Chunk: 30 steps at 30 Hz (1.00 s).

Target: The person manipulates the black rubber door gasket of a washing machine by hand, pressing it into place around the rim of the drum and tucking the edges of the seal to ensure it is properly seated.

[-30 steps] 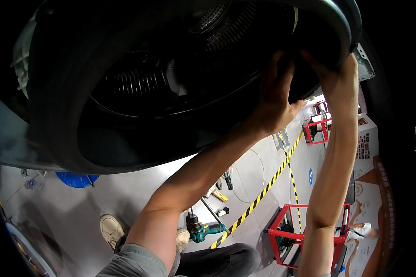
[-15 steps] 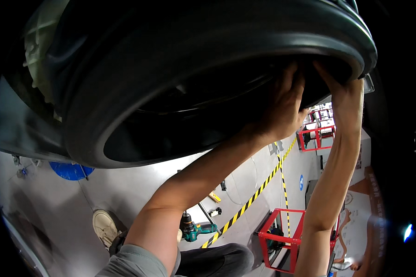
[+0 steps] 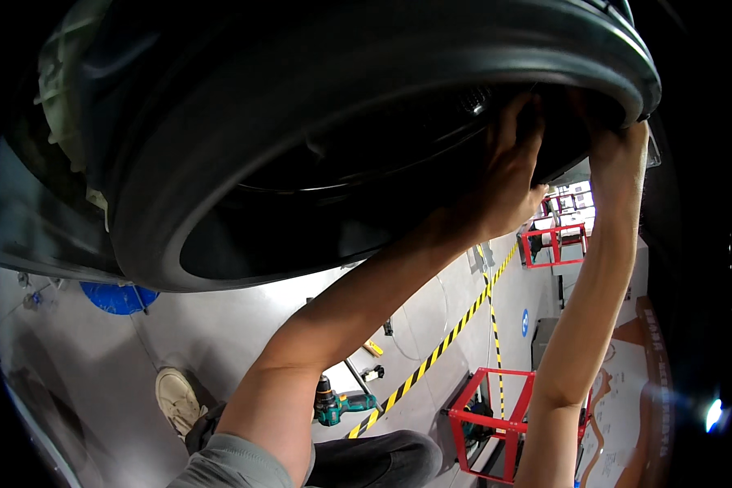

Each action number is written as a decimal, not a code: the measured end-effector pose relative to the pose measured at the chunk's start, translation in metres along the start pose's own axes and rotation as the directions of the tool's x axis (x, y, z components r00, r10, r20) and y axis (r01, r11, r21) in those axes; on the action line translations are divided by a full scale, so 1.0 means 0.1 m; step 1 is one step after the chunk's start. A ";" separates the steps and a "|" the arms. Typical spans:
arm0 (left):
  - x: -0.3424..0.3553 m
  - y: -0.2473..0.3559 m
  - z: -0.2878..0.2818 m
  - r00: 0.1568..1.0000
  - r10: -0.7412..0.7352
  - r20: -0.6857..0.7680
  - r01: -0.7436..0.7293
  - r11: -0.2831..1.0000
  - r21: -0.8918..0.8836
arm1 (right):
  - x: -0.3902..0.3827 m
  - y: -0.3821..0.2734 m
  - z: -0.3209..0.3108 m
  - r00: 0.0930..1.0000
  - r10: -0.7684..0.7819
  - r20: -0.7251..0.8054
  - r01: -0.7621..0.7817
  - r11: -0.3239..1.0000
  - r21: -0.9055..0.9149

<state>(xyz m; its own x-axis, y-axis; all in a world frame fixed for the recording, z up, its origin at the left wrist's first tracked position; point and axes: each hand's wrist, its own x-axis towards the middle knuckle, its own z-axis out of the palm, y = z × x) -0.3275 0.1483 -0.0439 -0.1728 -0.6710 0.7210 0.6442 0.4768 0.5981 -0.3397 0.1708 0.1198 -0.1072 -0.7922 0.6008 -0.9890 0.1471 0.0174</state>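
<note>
Green drill (image 3: pixel 330 409) on grey floor (image 3: pixel 220 329)

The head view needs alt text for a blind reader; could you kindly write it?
Left hand and right hand reach inside a thick dark ring, near its right side. Below, a teal drill and striped tape lie on the grey floor.

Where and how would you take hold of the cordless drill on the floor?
Probably by the handle, from above and the right, perhaps with the right hand. The cordless drill lies on its side, its handle pointing right toward the striped floor tape and its chuck pointing away from the person. The left arm borders its left side in view.
</note>
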 end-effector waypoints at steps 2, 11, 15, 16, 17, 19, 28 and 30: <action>-0.02 0.02 0.02 1.000 0.002 -0.020 -0.003 0.998 -0.067 | 0.01 -0.01 -0.01 0.999 -0.031 0.032 0.031 0.999 0.010; -0.06 0.21 0.04 0.998 -0.047 -0.042 0.050 0.997 0.056 | -0.06 -0.05 -0.09 0.993 0.016 0.120 -0.027 0.996 0.089; -0.02 0.22 -0.01 0.999 0.002 -0.052 0.000 1.000 0.024 | -0.09 -0.07 -0.09 0.995 0.059 0.082 -0.063 0.996 0.055; -0.02 0.22 -0.02 0.999 0.002 -0.042 -0.001 1.000 0.021 | -0.09 -0.09 -0.08 0.995 0.070 0.065 -0.073 0.996 0.045; -0.02 0.21 -0.02 0.999 0.002 -0.032 -0.001 1.000 0.018 | -0.10 -0.11 -0.07 0.997 0.050 0.061 -0.052 0.998 0.031; -0.02 0.19 0.01 0.999 -0.032 -0.027 0.033 0.999 0.010 | -0.11 -0.15 -0.04 0.999 0.010 0.053 -0.010 1.000 0.006; 0.10 0.04 -0.03 1.000 -0.009 -0.029 0.007 0.998 -0.055 | 0.13 -0.18 -0.04 0.989 -0.016 0.148 0.028 0.996 -0.079; 0.14 0.05 -0.08 0.999 0.039 -0.019 -0.041 0.995 -0.096 | 0.11 -0.04 -0.04 0.995 -0.034 0.098 0.044 0.995 -0.092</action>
<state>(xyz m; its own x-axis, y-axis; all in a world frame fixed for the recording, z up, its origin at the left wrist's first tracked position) -0.3205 0.1364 -0.0338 -0.1328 -0.6626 0.7371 0.7191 0.4474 0.5318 -0.3369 0.1644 0.1295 -0.0826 -0.8511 0.5184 -0.9792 0.1662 0.1168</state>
